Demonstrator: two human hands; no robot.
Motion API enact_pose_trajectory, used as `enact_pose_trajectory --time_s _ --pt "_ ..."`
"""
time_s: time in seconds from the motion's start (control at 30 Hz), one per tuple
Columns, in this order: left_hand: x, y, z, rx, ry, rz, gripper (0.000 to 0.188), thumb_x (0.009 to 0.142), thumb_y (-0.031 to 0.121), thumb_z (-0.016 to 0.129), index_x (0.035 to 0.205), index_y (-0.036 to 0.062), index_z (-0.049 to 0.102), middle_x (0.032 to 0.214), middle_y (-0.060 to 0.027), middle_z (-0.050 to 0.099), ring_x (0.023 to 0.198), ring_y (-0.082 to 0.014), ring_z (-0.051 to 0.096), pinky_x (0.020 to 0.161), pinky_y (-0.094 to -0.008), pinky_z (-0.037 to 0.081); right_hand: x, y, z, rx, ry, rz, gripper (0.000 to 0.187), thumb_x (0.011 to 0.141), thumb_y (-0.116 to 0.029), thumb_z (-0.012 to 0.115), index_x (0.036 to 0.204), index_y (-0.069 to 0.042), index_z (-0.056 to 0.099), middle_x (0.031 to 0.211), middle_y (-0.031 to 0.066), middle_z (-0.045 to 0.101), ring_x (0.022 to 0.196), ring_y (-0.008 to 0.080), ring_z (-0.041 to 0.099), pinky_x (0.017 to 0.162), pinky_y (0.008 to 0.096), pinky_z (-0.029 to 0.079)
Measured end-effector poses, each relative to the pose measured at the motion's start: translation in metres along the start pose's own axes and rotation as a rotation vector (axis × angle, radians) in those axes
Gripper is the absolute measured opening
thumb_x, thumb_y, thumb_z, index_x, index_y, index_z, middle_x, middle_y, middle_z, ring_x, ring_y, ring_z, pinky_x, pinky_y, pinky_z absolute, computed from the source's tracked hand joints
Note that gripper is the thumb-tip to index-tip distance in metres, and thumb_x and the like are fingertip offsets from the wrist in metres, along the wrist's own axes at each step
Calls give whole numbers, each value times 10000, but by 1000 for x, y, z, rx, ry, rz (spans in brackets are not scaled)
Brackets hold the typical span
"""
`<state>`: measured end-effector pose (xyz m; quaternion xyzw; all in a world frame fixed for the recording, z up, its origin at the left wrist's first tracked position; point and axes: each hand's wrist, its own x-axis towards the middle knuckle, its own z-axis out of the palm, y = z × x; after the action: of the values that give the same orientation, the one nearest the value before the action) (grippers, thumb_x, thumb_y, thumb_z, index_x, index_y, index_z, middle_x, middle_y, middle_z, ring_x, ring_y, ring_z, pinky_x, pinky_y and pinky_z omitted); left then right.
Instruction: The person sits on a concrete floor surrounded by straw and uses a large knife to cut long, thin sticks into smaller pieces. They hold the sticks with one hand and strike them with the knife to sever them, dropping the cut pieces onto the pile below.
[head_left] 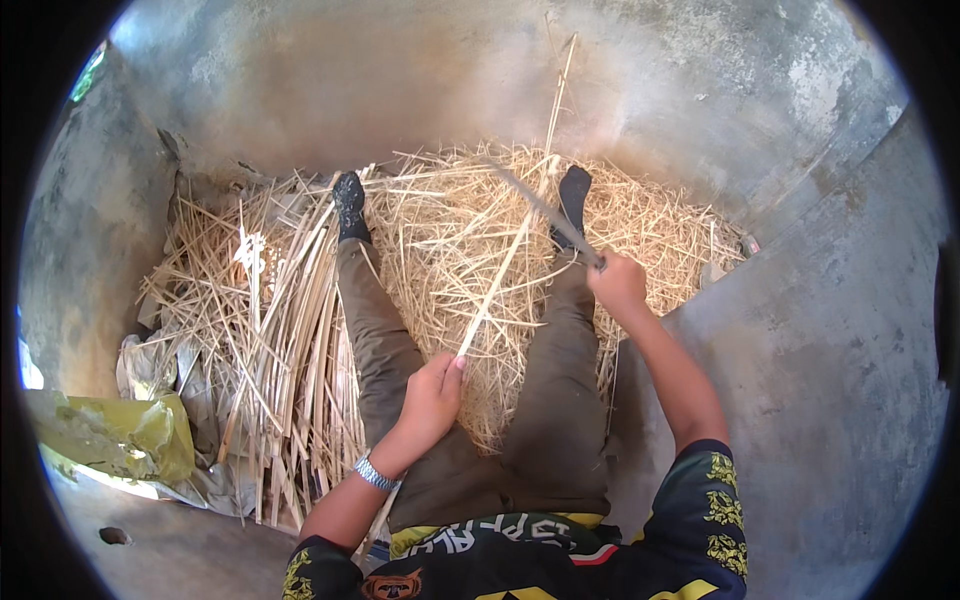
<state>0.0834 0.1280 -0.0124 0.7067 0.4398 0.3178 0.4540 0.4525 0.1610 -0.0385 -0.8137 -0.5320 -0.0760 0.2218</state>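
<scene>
Between my legs my left hand [432,396] is closed around a long, thin bamboo strip [503,262]. The strip slants up and away toward the far wall. My right hand [617,281] grips the handle of a long-bladed knife [541,207] beside my right shin. Its blade points up and to the left and crosses over the strip near the far end; whether the two touch I cannot tell. The blade's tip is smeared by motion. Pale shavings [440,240] lie thickly under and around the strip.
Several split bamboo strips [300,350] lie in a pile left of my left leg. A yellowish plastic sheet [125,435] sits at the far left. Grey concrete walls [400,80] rise ahead and at both sides. My legs stretch forward, feet in dark socks [350,205].
</scene>
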Motion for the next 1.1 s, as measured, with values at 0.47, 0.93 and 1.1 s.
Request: enact_pose_trajectory --time_s 0.47,0.93,1.1 --pt "-5 71 -19 -506 -5 -253 271 1101 254 460 889 92 509 633 76 400 503 -12 340 463 -190 276 36 -14 -6 106 18 269 308 887 -324 649 933 -35 743 789 217 707 778 403 696 725 482 541" --pt "-22 29 5 48 -39 -169 368 1072 244 516 806 -6 562 629 -132 537 543 -210 506 545 -351 412 13 -15 -10 64 55 -582 177 774 -219 729 899 -96 706 711 118 690 689 347 692 667 469 540" --pt "-27 51 11 34 -14 -64 376 1069 249 524 791 -3 548 618 -154 525 508 -271 499 521 -370 407 75 33 -18 -79 -19 263 261 845 -302 655 962 -92 756 827 175 727 788 323 728 763 437 578"
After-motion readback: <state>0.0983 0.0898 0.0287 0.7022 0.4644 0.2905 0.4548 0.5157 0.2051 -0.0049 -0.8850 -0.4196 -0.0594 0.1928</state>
